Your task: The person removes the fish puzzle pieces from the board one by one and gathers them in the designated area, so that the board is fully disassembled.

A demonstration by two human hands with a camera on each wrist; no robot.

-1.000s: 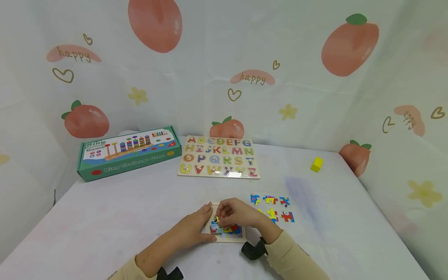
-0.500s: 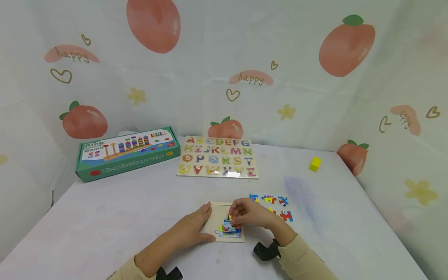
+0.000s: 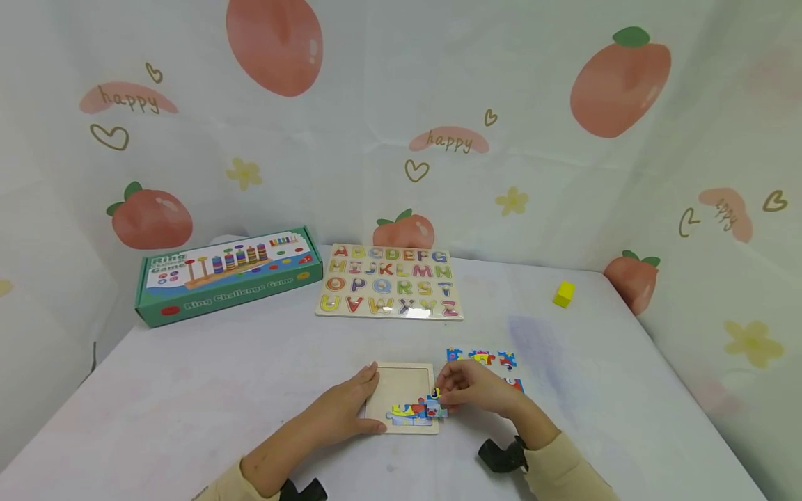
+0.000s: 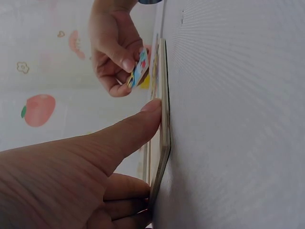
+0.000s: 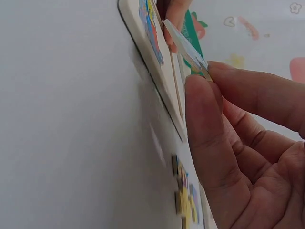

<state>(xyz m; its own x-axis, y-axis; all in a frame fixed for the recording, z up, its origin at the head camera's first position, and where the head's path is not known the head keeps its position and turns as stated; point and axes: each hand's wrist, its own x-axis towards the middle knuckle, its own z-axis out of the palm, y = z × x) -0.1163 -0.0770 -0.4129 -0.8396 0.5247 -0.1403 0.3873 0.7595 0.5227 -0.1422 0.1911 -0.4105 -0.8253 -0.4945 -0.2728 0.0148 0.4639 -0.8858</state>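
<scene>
A shallow wooden puzzle tray [image 3: 390,384] lies at the front middle of the table. Several joined jigsaw pieces [image 3: 404,415] fill its lower right part. My left hand [image 3: 341,410] holds the tray at its left side, thumb at the front edge and fingers toward the back corner. Between thumb and fingertips, my right hand [image 3: 473,386] pinches a light-blue puzzle piece [image 3: 434,408] with a yellow end. That piece hangs tilted above the tray's right edge, as the left wrist view shows. In the right wrist view I see the held piece [image 5: 186,45] almost edge-on.
Several loose puzzle pieces [image 3: 482,357] lie right of the tray, partly hidden by my right hand. Behind stands a wooden alphabet board [image 3: 390,282]. A green Ring Challenge Game box [image 3: 228,278] sits at the back left, a yellow block [image 3: 564,293] at the back right.
My right hand has moved right with the pinched piece, from over the tray's left part to its right edge, uncovering the joined pieces. The left hand keeps its place.
</scene>
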